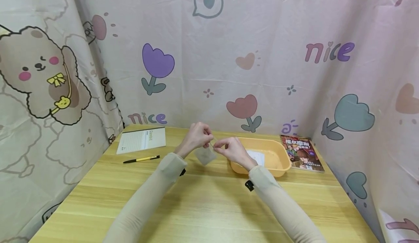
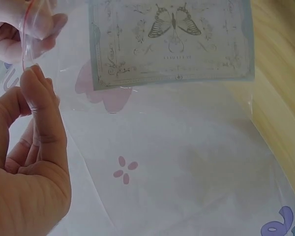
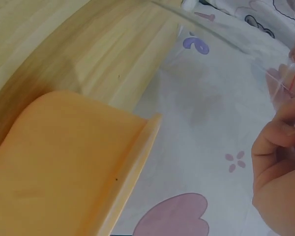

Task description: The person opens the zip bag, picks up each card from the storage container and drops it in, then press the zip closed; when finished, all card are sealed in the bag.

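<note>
A clear zip-lock bag (image 1: 205, 155) with a red seal line hangs from both hands above the table. Inside it lies a pale card (image 2: 174, 44) with a grey-green border and a printed butterfly. My left hand (image 1: 198, 135) pinches the bag's top edge between thumb and fingers. On the other side, my right hand (image 1: 234, 152) pinches the same edge close by, along the red seal. In the right wrist view the bag (image 3: 282, 81) is seen nearly edge-on, beside the right hand (image 3: 280, 162).
An orange plastic basin (image 1: 284, 163) stands under and beside the right forearm, with white papers (image 1: 257, 157) in it. A magazine (image 1: 302, 153) lies to its right. At the left are a notebook (image 1: 141, 141) and a yellow-black pen (image 1: 141, 159). A printed curtain (image 1: 203, 54) hangs behind the table.
</note>
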Demonstrator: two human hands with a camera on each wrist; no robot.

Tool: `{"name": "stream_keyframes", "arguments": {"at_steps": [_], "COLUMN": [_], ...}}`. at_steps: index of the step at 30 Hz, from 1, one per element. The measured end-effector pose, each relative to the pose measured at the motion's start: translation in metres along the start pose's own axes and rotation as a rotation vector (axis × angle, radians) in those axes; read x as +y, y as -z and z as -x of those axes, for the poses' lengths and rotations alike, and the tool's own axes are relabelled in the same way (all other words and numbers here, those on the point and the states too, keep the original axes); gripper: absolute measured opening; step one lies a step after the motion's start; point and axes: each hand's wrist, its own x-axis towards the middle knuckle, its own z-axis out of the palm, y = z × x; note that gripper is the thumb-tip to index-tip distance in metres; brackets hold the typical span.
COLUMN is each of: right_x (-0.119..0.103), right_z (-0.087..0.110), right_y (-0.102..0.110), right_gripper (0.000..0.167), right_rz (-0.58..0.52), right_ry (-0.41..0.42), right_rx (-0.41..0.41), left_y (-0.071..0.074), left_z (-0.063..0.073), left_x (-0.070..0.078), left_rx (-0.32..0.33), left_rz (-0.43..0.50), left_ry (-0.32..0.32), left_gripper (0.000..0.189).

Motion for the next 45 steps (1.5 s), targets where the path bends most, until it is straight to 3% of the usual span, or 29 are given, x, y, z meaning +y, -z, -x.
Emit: {"name": "stream_keyframes", "arguments": {"at_steps": [8, 15, 18, 27, 35, 45], "right_x": [0.001, -0.029, -0.026, -0.003, 0.023, 0.085], "right_z": [0.004, 0.012, 0.013, 0.021, 0.027, 0.034], "right_y": [0.001, 0.025, 0.029, 0.037, 0.045, 0.051], "right_gripper": [0.012, 0.014, 0.014, 0.017, 0.018, 0.025], "right_rz": [-0.199, -0.376, -0.402, -0.422, -0.444, -0.395], "right_ry": [-0.064, -0.141, -0.137, -0.174, -0.203, -0.295], "right_rx": [0.037, 0.123, 0.157, 0.178, 0.178, 0.143], "left_y": [0.003, 0.006, 0.008, 0.015, 0.018, 0.018], "left_z": [0.000, 0.001, 0.000, -0.001, -0.003, -0.004], "left_x": [-0.001, -0.001, -0.002, -0.002, -0.001, -0.005], "left_rx": [-0.007, -0.025, -0.028, -0.050, -0.012, 0.016], "left_rz": [-0.014, 0.000, -0.014, -0.037, -0.065, -0.135], "left_ry": [-0.006, 0.015, 0.010, 0.030, 0.075, 0.050], "left_gripper": [0.009, 0.008, 0.007, 0.008, 0.006, 0.005]}}
